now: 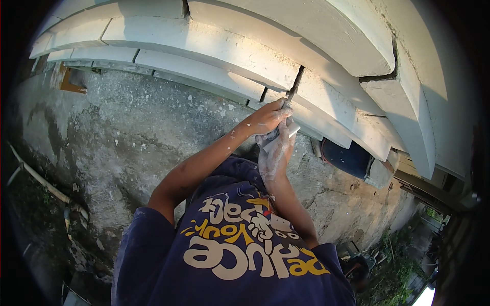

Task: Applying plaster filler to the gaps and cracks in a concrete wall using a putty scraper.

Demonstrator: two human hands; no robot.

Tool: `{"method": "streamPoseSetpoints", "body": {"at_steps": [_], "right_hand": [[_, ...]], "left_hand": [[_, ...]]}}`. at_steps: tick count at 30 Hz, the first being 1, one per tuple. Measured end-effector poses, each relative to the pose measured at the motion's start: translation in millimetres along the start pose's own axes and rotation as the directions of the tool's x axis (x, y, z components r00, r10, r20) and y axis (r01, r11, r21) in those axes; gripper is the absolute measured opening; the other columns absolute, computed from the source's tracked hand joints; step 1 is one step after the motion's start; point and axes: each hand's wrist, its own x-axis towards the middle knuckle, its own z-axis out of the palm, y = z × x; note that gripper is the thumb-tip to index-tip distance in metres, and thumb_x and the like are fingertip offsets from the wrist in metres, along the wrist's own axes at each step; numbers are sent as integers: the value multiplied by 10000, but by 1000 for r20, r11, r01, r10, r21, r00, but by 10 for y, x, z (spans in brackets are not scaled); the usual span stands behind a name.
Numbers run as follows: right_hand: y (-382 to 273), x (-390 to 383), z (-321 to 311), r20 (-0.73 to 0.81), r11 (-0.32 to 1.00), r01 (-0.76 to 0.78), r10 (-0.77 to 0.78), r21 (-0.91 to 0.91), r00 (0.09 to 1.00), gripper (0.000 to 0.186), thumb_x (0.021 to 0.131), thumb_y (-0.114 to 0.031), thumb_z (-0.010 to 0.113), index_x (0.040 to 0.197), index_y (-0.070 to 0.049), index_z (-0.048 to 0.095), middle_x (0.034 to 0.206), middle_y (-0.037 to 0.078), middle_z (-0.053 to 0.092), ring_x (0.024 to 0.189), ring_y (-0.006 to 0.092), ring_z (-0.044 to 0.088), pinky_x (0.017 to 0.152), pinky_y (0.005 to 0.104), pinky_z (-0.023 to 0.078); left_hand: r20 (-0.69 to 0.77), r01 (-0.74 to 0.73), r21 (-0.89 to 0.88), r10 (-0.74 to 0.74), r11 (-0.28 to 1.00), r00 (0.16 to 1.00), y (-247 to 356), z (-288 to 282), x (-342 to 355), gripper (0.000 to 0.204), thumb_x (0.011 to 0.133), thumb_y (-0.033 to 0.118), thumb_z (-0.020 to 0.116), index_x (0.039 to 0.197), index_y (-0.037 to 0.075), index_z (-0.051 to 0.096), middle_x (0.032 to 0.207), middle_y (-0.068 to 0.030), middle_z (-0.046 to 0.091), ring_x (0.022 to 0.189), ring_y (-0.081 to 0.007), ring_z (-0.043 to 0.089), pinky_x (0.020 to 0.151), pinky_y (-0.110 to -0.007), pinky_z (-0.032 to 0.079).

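My left hand (268, 118) is clenched round the handle of a thin scraping tool (294, 92), whose blade runs up and away from my knuckles into the dark joint (298, 76) between two white moulding blocks (214, 51). Just below, touching it, my plaster-smeared right hand (275, 148) grips a small flat white piece (292, 131) that juts out beside my fingers. Rough grey concrete (132, 132) spreads beneath both wrists.

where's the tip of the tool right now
In the head view, just right of centre, the thin tool pokes up from the left hand into a dark gap between two white moulding blocks, above the plaster-smeared right hand.
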Motion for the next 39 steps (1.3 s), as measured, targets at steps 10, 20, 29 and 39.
{"method": "streamPoseSetpoints", "body": {"at_steps": [10,20,29,39], "right_hand": [[152,54,-135,-18,1000,20,-20,-10,1000,322,1015,-205,557,1314,-117,475,1055,38,609,878,146,615,706,322,515],[164,10,-131,-46,999,-23,22,-38,999,362,1026,-213,558,1359,-110,458,1065,44,605,848,146,614,663,327,515],[-186,68,-196,79,991,-62,71,-117,994,321,1033,-221,540,1319,-100,456,1027,57,620,840,144,632,645,324,532],[-42,-276,-288,156,994,-85,73,67,985,310,1064,-216,494,1343,-93,441,1055,63,597,844,153,611,667,337,514]], "left_hand": [[-2,145,-157,-147,977,989,52,0,35,287,1039,308,526,1103,37,594,924,-13,535,872,-119,480,806,-285,417],[13,135,-67,-135,989,991,-1,-39,-44,341,1053,288,522,1260,26,593,1052,-51,602,955,-151,553,865,-315,461],[-70,218,7,-217,976,974,240,132,87,354,1054,300,517,1256,10,538,884,-68,555,807,-159,523,753,-316,452],[-46,205,162,-200,965,979,379,211,-242,313,1056,265,500,1181,-22,502,850,-180,606,765,-282,606,714,-398,473]]}}
